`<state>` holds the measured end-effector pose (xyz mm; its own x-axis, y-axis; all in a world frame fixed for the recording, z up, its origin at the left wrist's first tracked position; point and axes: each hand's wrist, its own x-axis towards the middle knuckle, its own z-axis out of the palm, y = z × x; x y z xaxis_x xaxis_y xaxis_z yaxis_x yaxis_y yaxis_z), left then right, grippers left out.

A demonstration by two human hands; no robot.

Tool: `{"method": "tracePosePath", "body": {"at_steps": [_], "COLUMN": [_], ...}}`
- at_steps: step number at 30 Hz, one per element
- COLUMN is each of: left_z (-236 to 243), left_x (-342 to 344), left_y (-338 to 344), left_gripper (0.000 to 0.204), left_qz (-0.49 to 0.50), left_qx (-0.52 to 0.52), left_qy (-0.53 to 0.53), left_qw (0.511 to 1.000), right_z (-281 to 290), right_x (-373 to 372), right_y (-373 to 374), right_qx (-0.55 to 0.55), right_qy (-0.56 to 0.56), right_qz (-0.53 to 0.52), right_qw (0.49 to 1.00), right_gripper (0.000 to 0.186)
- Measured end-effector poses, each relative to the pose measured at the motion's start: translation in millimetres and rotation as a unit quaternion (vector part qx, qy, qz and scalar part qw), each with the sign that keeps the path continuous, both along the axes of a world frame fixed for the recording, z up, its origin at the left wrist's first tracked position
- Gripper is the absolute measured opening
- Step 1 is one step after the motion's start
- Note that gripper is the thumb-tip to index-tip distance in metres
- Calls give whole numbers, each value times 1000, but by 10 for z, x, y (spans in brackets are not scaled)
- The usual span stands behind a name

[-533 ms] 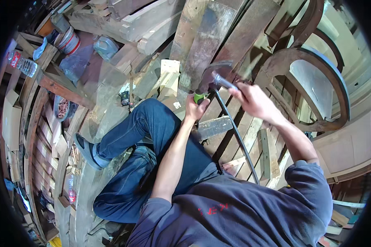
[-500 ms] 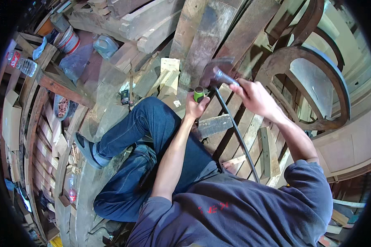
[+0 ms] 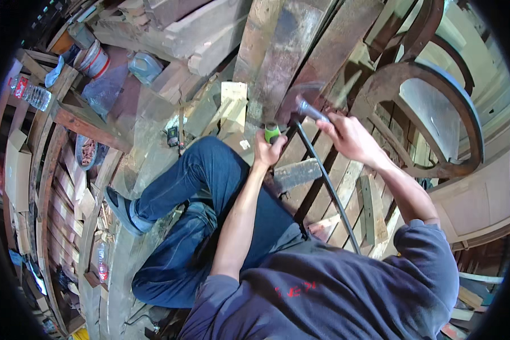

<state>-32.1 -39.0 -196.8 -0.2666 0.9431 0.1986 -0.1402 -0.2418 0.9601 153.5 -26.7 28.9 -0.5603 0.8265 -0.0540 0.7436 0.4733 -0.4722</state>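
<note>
My left hand (image 3: 268, 151) is wrapped round a green-handled tool (image 3: 272, 132), which looks like a chisel; its upright handle shows, and its lower end is hidden. My right hand (image 3: 352, 137) grips a hammer (image 3: 311, 109) by its handle, to the right of the green handle and apart from it. The hammer's head is smeared by motion. Under both hands lie wooden planks (image 3: 337, 181). A long dark metal bar (image 3: 326, 180) slants across them, and beside it a short wood block (image 3: 296, 174) rests near my left forearm.
A curved wooden frame (image 3: 475, 133) stands at the right. Long boards (image 3: 283, 51) run away at the top. Pale wood offcuts (image 3: 233, 105) lie left of my hands. Farther left are a bucket (image 3: 93, 60), a clear jug (image 3: 145, 67), a plastic bottle (image 3: 35, 96) and a wooden rail (image 3: 88, 126).
The hammer has shifted slightly right, away from the green handle, with my right hand. My left hand keeps its hold on the tool in nearly the same place.
</note>
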Motion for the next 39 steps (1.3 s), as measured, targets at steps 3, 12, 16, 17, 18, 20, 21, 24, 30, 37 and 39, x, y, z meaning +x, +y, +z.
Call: {"method": "tracePosePath", "body": {"at_steps": [3,12,16,17,18,20,21,24,30,37,39], "left_z": [53,118,-109,-56,-22,119,168,213,659,401,398], "left_x": [43,-257,-488,-480,-477,-488,-485,-685,-549,-190,-48], "left_y": [-13,-103,-91,-82,-57,-82,-67,41,43,-253,-344], "left_gripper": [16,14,13,16,23,31,29,22,21,10,14], "left_qz": [-10,-28,-14,0,-1,31,50,37,7,-62,-47], "left_qx": [-11,-34,-61,-70,-73,-87,-75,-14,-2,3,22], "left_qy": [-2,-262,-352,-364,-358,-339,-328,-376,-308,-272,-240], "left_qw": [1000,964,934,929,931,936,940,926,951,960,969], "right_z": [-10,-610,-971,-1068,-1246,-1209,-1242,-1165,-1115,-1172,-1211], "right_x": [61,285,284,325,412,414,459,503,595,603,650], "right_y": [-17,-98,-301,-337,-355,-441,-446,-447,-407,-451,-452], "right_qx": [-24,-87,-152,-158,-177,-193,-201,-195,-170,-171,-167], "right_qy": [16,49,33,30,11,15,26,42,102,131,117], "right_qz": [-53,-156,-169,-168,-189,-203,-206,-228,-250,-246,-242], "right_qw": [998,983,973,972,966,960,957,953,948,945,949], "right_gripper": [46,61,65,65,62,59,59,55,54,54,54]}}
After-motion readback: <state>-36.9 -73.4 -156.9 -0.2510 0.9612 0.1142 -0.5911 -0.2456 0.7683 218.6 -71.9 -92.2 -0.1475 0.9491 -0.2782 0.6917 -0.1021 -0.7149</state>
